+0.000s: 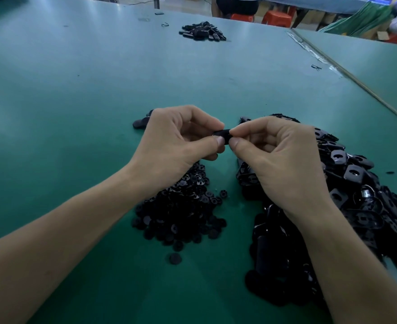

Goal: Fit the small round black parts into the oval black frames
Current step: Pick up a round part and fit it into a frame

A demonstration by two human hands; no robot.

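- Left hand (181, 139): raised above the table, fingers curled, thumb and forefinger pinching the left end of a black piece (221, 133).
- Right hand (274, 155): raised opposite the left, fingers curled, thumb and forefinger pinching the right end of the same piece; the thumb tips of the two hands nearly met.
- Black piece: held clear of the table between the two hands, mostly hidden by the fingertips; whether a round part sat in it could not be told.
- Heap of small round parts (181, 213): lay on the table below the left hand and wrist; one stray round part (175, 258) lay just apart at its near edge.
- Heap of oval frames (356, 195): larger, glossy, lay under and to the right of the right forearm, many showing a round hole.
- Dark pieces (141, 123): a few lay on the table just behind the left hand, partly hidden by it.
- Far pile (203, 31): black pieces, well apart, near the table's far edge.
- Table (76, 90): green surface, carried all the heaps.
- Orange stools (277, 17): stood beyond the far edge, beside a seated person (237, 4).
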